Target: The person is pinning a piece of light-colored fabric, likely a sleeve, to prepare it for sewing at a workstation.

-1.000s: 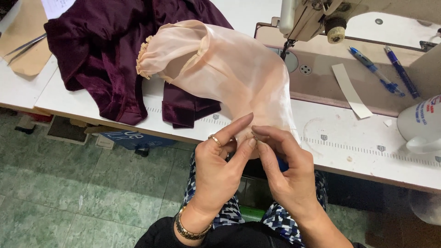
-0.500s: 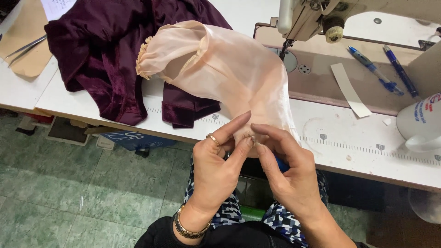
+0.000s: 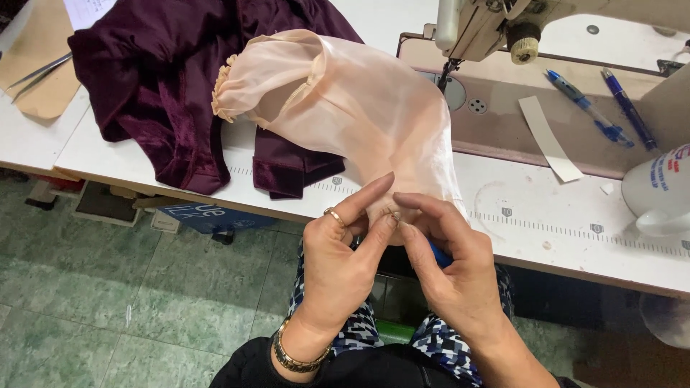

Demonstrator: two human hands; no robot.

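Observation:
A sheer peach sleeve with a gathered cuff lies over the white sewing table, its narrow end hanging off the front edge. My left hand, with a ring and a gold bracelet, pinches that end between thumb and fingers. My right hand pinches the same end from the other side, fingertips touching the left hand's. Something blue shows under my right palm; I cannot tell what it is. A dark purple velvet garment lies under the sleeve at the left.
A sewing machine stands at the back right, its needle just behind the sleeve. Two blue pens and a white paper strip lie on its bed. A white mug sits far right. Scissors rest on brown paper at left.
Both hands stay at the sleeve's lower end; the fingers have shifted slightly as they work the fabric edge. The sleeve and garment have not moved.

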